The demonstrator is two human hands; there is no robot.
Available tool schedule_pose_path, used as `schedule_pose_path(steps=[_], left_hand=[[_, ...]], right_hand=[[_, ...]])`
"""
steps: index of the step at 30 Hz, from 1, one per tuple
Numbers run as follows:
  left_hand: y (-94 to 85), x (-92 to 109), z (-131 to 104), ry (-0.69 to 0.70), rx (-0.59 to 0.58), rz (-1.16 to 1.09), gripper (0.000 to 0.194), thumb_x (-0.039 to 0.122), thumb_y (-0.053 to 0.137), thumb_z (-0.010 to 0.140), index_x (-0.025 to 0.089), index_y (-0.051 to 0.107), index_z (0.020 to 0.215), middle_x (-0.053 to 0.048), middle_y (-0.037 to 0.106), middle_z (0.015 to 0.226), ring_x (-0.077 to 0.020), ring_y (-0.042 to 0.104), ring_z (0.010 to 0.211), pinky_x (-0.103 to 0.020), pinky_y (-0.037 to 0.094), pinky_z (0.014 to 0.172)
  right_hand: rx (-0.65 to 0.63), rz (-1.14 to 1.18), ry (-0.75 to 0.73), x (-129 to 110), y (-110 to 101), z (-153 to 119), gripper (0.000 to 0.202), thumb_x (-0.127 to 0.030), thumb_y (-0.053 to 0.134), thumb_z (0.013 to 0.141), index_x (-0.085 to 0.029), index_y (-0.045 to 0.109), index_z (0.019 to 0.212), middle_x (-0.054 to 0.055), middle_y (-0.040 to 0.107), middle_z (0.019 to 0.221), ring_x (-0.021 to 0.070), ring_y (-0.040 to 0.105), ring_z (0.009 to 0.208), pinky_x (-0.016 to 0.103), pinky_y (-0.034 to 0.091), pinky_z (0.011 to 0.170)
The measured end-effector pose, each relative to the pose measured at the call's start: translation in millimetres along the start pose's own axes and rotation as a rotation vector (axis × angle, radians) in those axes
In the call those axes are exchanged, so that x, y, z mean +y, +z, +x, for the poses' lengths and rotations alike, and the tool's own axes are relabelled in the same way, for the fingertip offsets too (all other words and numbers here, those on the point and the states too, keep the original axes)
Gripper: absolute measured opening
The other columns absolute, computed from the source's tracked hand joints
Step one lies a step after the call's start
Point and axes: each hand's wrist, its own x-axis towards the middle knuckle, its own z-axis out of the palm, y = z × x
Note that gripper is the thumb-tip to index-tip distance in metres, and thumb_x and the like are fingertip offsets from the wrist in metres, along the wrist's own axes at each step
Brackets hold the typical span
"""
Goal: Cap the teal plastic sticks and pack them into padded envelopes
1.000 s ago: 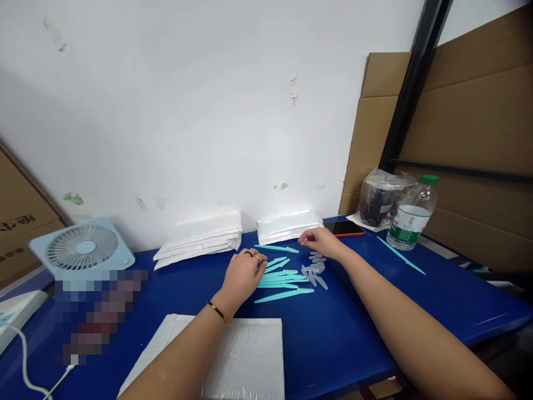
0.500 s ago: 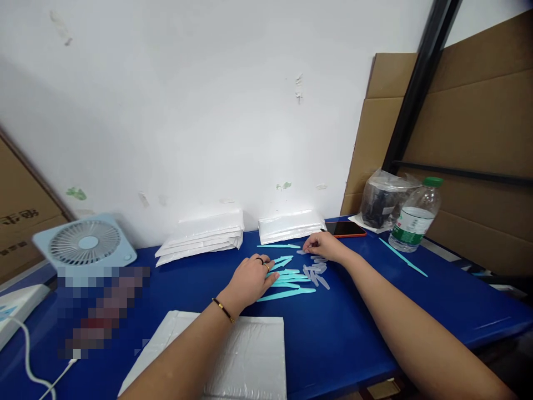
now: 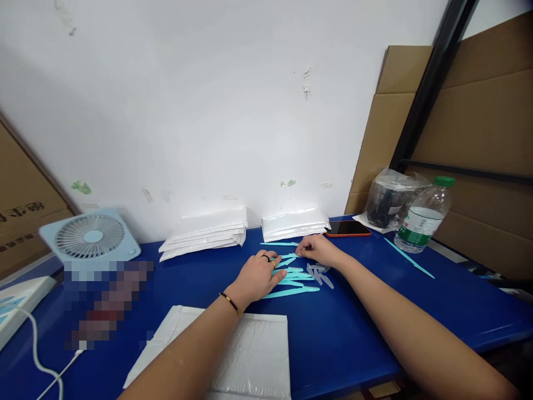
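Observation:
Several slim turquoise plastic sticks (image 3: 302,290) lie roughly side by side on the blue table. My left hand (image 3: 259,276), with rings and a bracelet, rests over their left ends, fingers closed down on one of the upper sticks. At the right end of that stick, my right hand (image 3: 315,249) pinches with thumb and fingertips; what is between them is too small to make out. Clear small covers (image 3: 321,276) lie in a loose group below my right hand. One turquoise stick (image 3: 275,244) lies behind my hands, and another (image 3: 410,258) at the right.
White padded envelopes lie in two stacks (image 3: 204,230) (image 3: 293,223) by the wall, and one envelope (image 3: 254,350) in front. A phone (image 3: 348,228), bagged dark object (image 3: 383,205) and bottle (image 3: 421,222) stand right; a fan (image 3: 94,236) left.
My right hand has moved left and slightly down, from the clear covers to the end of the turquoise stick. My left hand stays on the sticks. The view has shifted slightly.

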Motion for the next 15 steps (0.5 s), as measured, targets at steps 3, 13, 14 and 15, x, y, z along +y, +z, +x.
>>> schedule_pose_path(steps=[3, 13, 14, 15], left_hand=[[2.5, -0.1, 0.8, 0.006, -0.009, -0.006, 0.061, 0.056, 0.016, 0.089, 0.022, 0.041, 0.133, -0.006, 0.045, 0.132, -0.0243, 0.036, 0.119, -0.036, 0.035, 0.094], [6.0, -5.1, 1.5, 0.013, -0.023, -0.059, 0.063, 0.061, 0.016, 0.087, 0.024, 0.038, 0.134, -0.005, 0.044, 0.134, -0.0245, 0.034, 0.123, -0.037, 0.033, 0.097], [6.4, -5.6, 1.8, 0.014, -0.020, -0.070, 0.063, 0.061, 0.017, 0.087, 0.024, 0.038, 0.134, -0.005, 0.044, 0.134, -0.0244, 0.034, 0.123, -0.037, 0.033, 0.097], [6.5, -5.9, 1.9, 0.012, -0.011, -0.079, 0.062, 0.060, 0.018, 0.087, 0.024, 0.037, 0.135, -0.005, 0.043, 0.135, -0.0241, 0.034, 0.123, -0.037, 0.032, 0.098]], right_hand=[[0.006, -0.030, -0.037, -7.0, 0.8, -0.6, 0.016, -0.026, 0.059, 0.073, -0.019, 0.072, 0.078, 0.003, 0.070, 0.076, 0.0151, 0.061, 0.069, 0.023, 0.044, 0.063], [0.019, -0.089, -0.008, -3.5, -2.9, -3.7, 0.013, -0.018, 0.060, 0.070, -0.019, 0.072, 0.076, 0.003, 0.070, 0.073, 0.0144, 0.061, 0.064, 0.022, 0.044, 0.060], [0.020, -0.095, -0.011, -2.6, -2.1, -2.0, 0.014, -0.017, 0.059, 0.070, -0.019, 0.072, 0.077, 0.003, 0.070, 0.074, 0.0144, 0.061, 0.065, 0.022, 0.045, 0.061], [0.023, -0.109, -0.006, -1.3, -2.3, -0.8, 0.015, -0.016, 0.058, 0.070, -0.019, 0.072, 0.077, 0.003, 0.070, 0.074, 0.0145, 0.061, 0.065, 0.022, 0.045, 0.061]])
